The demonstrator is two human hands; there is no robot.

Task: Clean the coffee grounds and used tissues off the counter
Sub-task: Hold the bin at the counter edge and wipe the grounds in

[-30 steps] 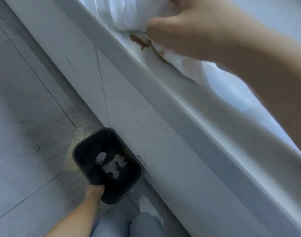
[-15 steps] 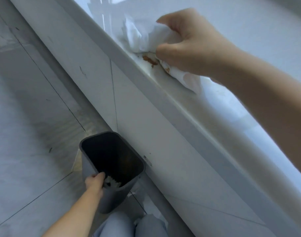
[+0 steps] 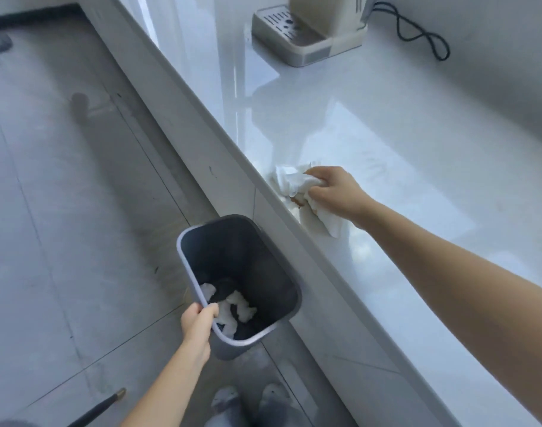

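Right hand [image 3: 334,192]: fingers clutch tissue [image 3: 291,181] at worktop [image 3: 402,143] edge.
Left hand [image 3: 198,325]: fingers grip bin [image 3: 232,251] rim.
Change: bin raised; drop-in likely next.

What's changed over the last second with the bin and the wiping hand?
The left hand has raised the dark grey plastic bin, tilted, closer under the edge of the glossy white counter. Unchanged: the right hand still grips the brown-stained white tissue wad at that edge, and crumpled white tissues remain inside the bin.
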